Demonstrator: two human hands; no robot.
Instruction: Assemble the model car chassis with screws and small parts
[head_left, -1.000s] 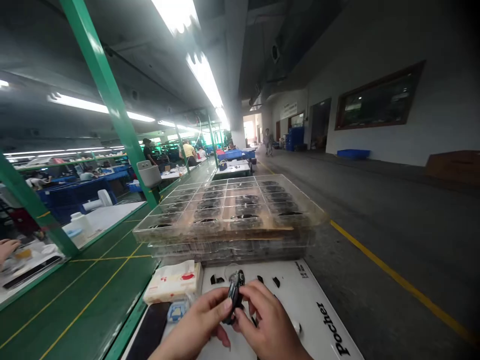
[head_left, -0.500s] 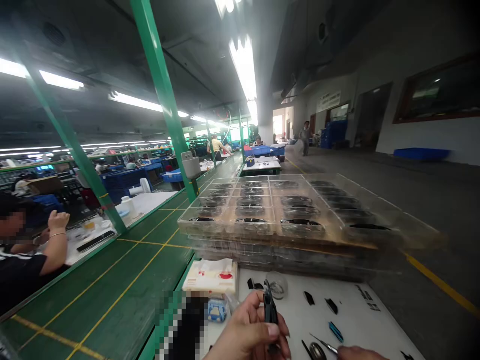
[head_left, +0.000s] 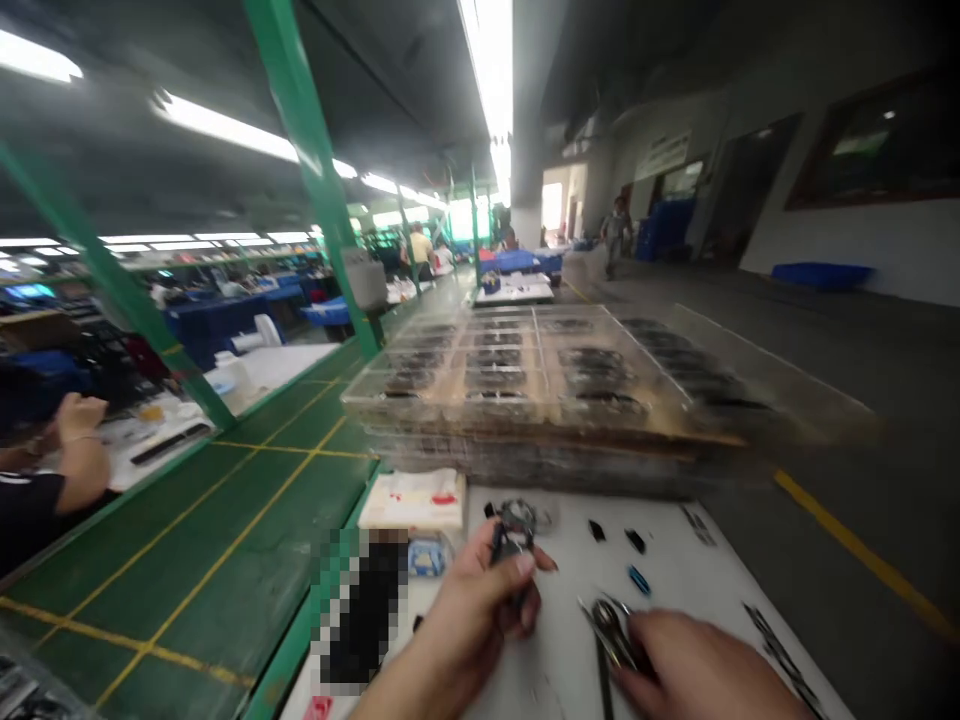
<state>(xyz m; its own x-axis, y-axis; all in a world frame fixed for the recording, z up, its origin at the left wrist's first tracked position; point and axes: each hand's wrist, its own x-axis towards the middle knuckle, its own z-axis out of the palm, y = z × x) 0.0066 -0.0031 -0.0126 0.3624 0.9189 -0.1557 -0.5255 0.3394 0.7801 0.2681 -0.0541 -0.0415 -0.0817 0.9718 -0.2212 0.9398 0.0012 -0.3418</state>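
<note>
- Since half a second earlier, my right hand (head_left: pixel 694 655) had come in from the bottom edge to the metal tool (head_left: pixel 609 624); the dark part (head_left: pixel 511 545) had turned in my left.
- Left hand (head_left: pixel 484 590): thumb and fingers pinched on that part, above the white tabletop (head_left: pixel 562 640).
- Right: fingers curled at the tool's near end; blurred, couldn't tell if gripped.
- Blue piece (head_left: pixel 638 579) lay just beyond.
- Clear tray (head_left: pixel 465 425) sat behind.

no text legible. black lettering on the flat white work surface (head_left: pixel 709 575): blurred. red print on the cream-white rectangular tissue pack (head_left: pixel 412 500): smeared. pale rectangular wall sign (head_left: pixel 667 154): unreadable.
</note>
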